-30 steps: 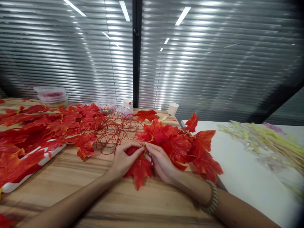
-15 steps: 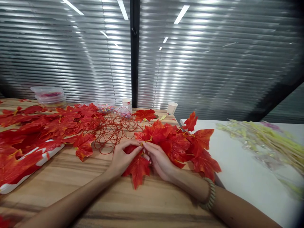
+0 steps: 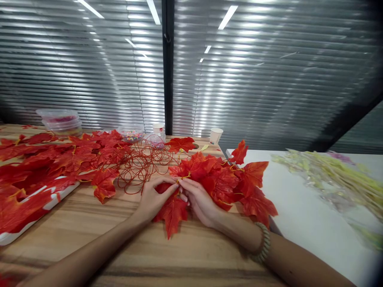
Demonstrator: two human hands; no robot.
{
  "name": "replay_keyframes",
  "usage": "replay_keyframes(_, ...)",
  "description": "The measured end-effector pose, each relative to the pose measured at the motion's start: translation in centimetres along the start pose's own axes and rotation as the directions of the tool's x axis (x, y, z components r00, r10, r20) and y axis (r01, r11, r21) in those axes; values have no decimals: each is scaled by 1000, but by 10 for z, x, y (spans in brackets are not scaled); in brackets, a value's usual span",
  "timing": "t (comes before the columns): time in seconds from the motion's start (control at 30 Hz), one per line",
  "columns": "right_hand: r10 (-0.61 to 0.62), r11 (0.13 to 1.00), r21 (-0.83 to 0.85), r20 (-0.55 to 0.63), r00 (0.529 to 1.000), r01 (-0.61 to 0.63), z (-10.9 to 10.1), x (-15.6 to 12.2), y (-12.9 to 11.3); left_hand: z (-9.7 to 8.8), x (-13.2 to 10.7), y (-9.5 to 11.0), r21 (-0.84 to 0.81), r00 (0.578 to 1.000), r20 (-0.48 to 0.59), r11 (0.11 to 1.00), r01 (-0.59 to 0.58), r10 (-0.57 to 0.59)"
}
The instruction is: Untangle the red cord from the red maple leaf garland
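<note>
My left hand [image 3: 153, 202] and my right hand [image 3: 202, 203] meet fingertip to fingertip over the wooden table. Both are closed, pinching the yellow stem of a red artificial maple leaf [image 3: 172, 217], whose blade spreads below the fingers. The fingers partly cover the stem, so I cannot tell whether cord is pinched too. Against the right hand's far side lies a bunch of red maple leaves [image 3: 224, 183]. A loose tangle of thin red cord [image 3: 143, 163] is just beyond the left hand.
More red leaves [image 3: 74, 155] are heaped at left, some on a white tray [image 3: 64, 187]. Stacked clear plastic tubs [image 3: 61, 121], a tub of beads [image 3: 131, 133] and paper cups [image 3: 216, 136] stand at the back. On the white table at right are yellow strands [image 3: 338, 179] in clear wrap.
The view has shifted very slightly. Both hands keep their pinch at the leaf's stem, and nothing else has visibly moved.
</note>
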State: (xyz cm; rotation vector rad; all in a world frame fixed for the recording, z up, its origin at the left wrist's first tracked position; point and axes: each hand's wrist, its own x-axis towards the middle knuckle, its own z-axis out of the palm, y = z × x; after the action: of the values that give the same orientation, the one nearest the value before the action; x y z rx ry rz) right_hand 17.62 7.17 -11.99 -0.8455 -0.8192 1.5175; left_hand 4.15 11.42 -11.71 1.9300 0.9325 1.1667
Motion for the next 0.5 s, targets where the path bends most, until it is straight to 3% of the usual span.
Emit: replay_keyframes(0.5,15,1000,7,-15,1000,-15,0,0,0,-1,2,-3,15,998,66,1000,-10,9)
